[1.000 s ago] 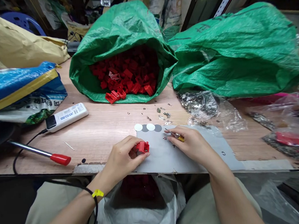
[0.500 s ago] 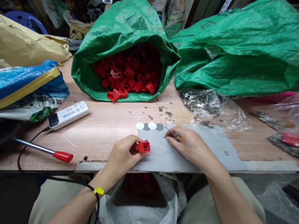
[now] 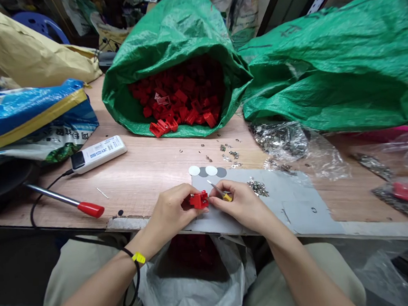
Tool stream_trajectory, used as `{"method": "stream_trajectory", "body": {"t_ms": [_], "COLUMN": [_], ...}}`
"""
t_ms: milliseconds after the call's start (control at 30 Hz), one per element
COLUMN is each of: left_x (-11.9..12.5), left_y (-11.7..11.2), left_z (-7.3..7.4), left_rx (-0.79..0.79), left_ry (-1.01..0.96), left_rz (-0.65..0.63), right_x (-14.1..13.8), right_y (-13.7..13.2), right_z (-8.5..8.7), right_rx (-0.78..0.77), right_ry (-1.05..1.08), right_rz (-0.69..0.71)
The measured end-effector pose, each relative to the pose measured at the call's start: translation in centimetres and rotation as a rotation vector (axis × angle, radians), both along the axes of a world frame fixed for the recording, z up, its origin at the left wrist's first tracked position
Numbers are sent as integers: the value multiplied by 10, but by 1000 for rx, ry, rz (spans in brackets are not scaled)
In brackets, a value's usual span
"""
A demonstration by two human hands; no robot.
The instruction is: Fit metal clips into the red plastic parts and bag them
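Note:
My left hand (image 3: 176, 207) is closed around a small red plastic housing (image 3: 200, 200), its hollow end facing right. My right hand (image 3: 242, 202) is closed on a slim pointed metal tool with a yellow handle (image 3: 226, 196), whose tip points up and left. The right fingertips meet the right side of the housing; any small part pinched there is too small to make out. Both hands are over a grey sheet (image 3: 294, 202) at the table's front edge. A pile of small metal pieces (image 3: 257, 187) lies on the sheet, just right of my right hand.
A green sack (image 3: 175, 31) of red housings (image 3: 181, 98) lies open at the back. Clear bags of metal parts (image 3: 285, 141) are on the right. A red-tipped lever (image 3: 91, 209) and white device (image 3: 99, 154) are left. A pale sack (image 3: 199, 301) hangs below the edge.
My right hand has moved left with the tool, up to the red housing. The pile of metal pieces it covered now shows. My left hand keeps hold of the housing.

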State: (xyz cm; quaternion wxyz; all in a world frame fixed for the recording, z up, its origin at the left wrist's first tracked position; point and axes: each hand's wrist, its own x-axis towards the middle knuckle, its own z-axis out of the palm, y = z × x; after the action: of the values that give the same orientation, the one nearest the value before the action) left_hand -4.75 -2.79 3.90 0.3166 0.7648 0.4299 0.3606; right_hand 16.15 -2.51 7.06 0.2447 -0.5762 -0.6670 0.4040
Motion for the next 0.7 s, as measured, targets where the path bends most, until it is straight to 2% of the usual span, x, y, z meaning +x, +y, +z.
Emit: {"method": "stream_trajectory", "body": {"t_ms": [167, 367, 600, 700], "left_x": [0, 1, 1, 1], "left_y": [-1, 0, 1, 1], "left_z": [2, 2, 2, 2], "left_rx": [64, 113, 112, 99], "left_ry": [32, 58, 26, 29], "left_rz": [-33, -69, -70, -67], "right_x": [-3, 1, -1, -2], "right_y": [3, 3, 4, 3], "right_z": [-6, -5, -5, -7], "right_rx": [-99, -279, -285, -236], "right_ry": [146, 271, 281, 244], "right_rz": [-8, -56, -84, -94]}}
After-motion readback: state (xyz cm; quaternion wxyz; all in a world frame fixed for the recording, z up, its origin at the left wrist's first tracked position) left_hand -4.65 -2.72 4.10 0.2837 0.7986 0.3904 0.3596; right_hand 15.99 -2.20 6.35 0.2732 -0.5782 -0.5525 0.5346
